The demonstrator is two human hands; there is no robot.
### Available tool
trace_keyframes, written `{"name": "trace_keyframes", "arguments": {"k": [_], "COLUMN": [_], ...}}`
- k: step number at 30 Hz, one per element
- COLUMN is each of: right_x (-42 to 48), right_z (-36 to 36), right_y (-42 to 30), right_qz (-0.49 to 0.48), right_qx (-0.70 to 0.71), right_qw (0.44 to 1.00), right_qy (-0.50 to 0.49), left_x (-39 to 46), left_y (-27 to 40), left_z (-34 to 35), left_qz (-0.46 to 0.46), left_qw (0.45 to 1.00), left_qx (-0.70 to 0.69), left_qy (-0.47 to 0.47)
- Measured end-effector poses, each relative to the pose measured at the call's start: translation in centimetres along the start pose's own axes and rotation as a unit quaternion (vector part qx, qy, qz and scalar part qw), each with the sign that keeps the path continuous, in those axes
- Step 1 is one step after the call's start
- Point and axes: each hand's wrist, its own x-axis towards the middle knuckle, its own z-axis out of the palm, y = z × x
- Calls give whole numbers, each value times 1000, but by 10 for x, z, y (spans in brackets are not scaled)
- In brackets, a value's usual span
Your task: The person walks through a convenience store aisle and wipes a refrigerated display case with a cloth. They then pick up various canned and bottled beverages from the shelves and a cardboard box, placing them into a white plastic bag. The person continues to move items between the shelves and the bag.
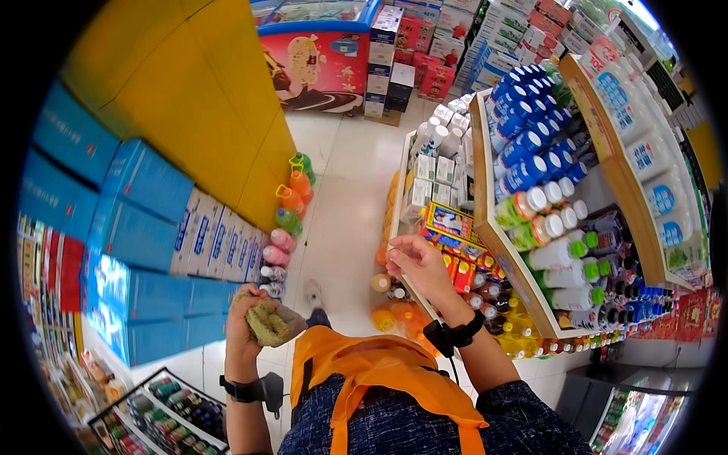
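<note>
My left hand is closed round a crumpled greenish-brown cloth, low at the left, in front of stacked blue cartons. My right hand is raised with bent fingers at the edge of a tiered display shelf; nothing shows in its grasp. Whether its fingertips touch the shelf's white edge, I cannot tell. Red and yellow boxes and small white cartons stand just beyond it. An orange apron covers my front, and each wrist bears a black strap.
Blue cartons are stacked along the left, beside a yellow panel. Large drink bottles line the floor below it. Tiled floor runs between these and the shelf, towards an ice-cream freezer and boxes. A bottle rack stands low left.
</note>
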Motion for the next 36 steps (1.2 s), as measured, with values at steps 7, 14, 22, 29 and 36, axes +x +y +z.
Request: {"name": "trace_keyframes", "arguments": {"k": [7, 14, 22, 29, 36], "right_x": [153, 279, 432, 559, 657], "right_z": [8, -8, -104, -191, -283], "right_y": [-33, -89, -114, -177, -177], "right_qz": [-5, 10, 36, 13, -17], "right_qx": [-14, 24, 56, 79, 45], "right_qw": [995, 978, 946, 921, 874], "right_qy": [96, 207, 316, 382, 484], "left_x": [192, 378, 583, 726, 856], "left_y": [100, 142, 143, 158, 127], "left_z": [72, 184, 355, 493, 622], "left_qz": [-37, -131, -200, -174, -235], "left_qw": [995, 980, 943, 925, 888], "left_qx": [54, 99, 154, 216, 233], "left_qy": [-81, -115, -217, -259, -320]}}
